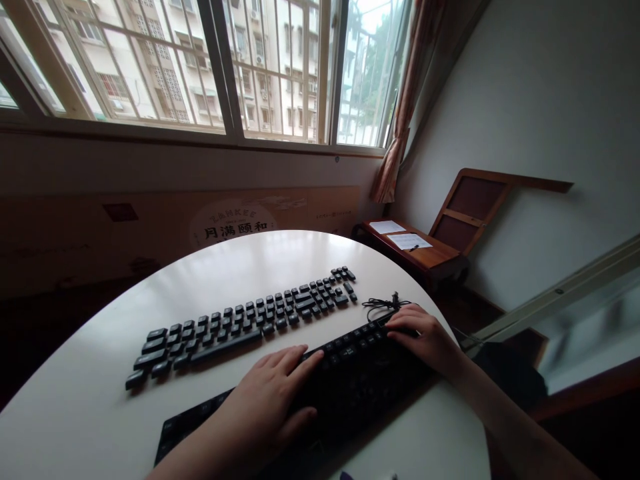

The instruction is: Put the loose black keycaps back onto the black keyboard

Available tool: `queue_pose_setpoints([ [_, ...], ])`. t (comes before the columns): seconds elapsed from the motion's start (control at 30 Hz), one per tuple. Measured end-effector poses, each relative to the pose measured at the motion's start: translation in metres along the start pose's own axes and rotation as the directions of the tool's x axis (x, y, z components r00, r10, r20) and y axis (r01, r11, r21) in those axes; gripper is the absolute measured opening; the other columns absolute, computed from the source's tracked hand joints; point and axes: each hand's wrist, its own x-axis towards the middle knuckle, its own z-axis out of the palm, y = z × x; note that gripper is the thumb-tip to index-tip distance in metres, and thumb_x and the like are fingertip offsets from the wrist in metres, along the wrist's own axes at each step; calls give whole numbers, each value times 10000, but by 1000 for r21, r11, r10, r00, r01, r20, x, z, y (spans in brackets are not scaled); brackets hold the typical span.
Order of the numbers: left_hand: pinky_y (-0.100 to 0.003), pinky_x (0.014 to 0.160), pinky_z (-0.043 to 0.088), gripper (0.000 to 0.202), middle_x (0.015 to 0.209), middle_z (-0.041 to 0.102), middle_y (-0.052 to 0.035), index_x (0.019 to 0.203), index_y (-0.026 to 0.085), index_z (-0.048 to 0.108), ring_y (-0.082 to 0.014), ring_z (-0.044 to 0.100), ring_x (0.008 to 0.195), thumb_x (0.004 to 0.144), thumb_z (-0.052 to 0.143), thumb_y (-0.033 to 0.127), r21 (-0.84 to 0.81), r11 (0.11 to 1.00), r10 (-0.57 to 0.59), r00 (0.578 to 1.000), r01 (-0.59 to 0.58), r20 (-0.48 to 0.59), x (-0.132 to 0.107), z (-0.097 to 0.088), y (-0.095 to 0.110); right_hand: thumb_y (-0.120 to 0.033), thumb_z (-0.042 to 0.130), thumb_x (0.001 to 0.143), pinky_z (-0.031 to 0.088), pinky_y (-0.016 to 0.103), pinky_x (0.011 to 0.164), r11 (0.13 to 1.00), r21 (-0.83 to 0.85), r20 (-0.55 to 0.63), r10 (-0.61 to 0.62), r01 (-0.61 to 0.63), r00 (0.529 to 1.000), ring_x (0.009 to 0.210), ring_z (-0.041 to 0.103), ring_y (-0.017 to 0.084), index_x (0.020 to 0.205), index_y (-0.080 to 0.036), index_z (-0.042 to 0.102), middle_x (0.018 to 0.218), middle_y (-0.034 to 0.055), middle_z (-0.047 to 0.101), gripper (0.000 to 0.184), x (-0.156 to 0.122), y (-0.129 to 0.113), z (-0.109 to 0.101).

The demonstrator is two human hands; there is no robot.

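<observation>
A black keyboard [370,380] lies slanted on the white round table, a few keycaps left along its top edge and most of its lower face bare and dark. My left hand [273,383] rests flat across its middle, fingers stretched out and thumb apart. At the keyboard's upper right end, my right hand [420,333] has its thumb and fingers closed together by the last keycaps; what lies between the fingertips is hidden. Beyond the keyboard, loose black keycaps [250,319] stand in rows in a keyboard layout. A bundled black cable [383,304] sits just above my right fingers.
The white table [90,380] has a curved edge. A wooden chair [425,257] at the right bears paper sheets [410,241] and a pen. Behind the table are a barred window [280,73] and a printed cardboard panel [150,220]. Small objects show at the bottom edge.
</observation>
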Motion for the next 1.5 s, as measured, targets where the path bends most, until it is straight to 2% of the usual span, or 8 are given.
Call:
queue_pose_setpoints([
  [0.17,-518,1164,354,685,1573,433,-65,1543,349,383,-343,435,1411,899,579,478,-4,1000,-9,1000,9,1,0,-2,1,-321,664,989,533,468,890,1000,-12,-5,15,-15,1000,981,626,295,1169,-255,722,1023,84,705,201,-3,2,1],
  [0.37,-519,1157,361,686,1566,442,-74,1537,340,396,-346,443,1404,891,589,466,1,1000,0,1000,0,-3,-2,-4,3,-318,586,1034,529,447,889,1000,4,-18,13,-13,1000,996,620,283,1206,-266,715,1059,86,678,221,-3,2,1],
  [0.5,-518,1168,347,692,1575,429,-70,1542,343,386,-342,424,1419,892,589,468,-5,1000,-12,1000,12,10,-3,-4,4,-306,557,1047,533,443,881,1000,8,-7,16,-16,1000,999,618,279,1202,-275,720,1066,87,671,227,-4,5,2],
  [0.77,-534,1167,346,697,1572,433,-72,1545,337,381,-342,425,1416,888,591,442,9,1000,-13,1000,12,25,-1,-6,6,-318,609,1028,516,451,897,999,-16,48,-32,33,998,982,612,282,1133,-261,748,1031,81,688,183,1,2,3],
  [1.17,-530,1180,329,726,1587,408,-81,1552,325,370,-339,400,1434,878,609,453,15,999,-39,997,38,66,-1,-10,9,-306,654,1019,497,428,879,996,-6,29,-89,89,996,952,608,265,1064,-241,751,996,60,701,125,2,1,2],
  [1.5,-538,1172,341,715,1583,415,-76,1542,340,386,-349,407,1429,876,621,451,0,999,-34,998,34,45,0,-8,8,-327,681,1000,498,419,909,993,43,36,-108,106,994,943,615,252,996,-265,764,987,36,725,104,2,9,3],
])
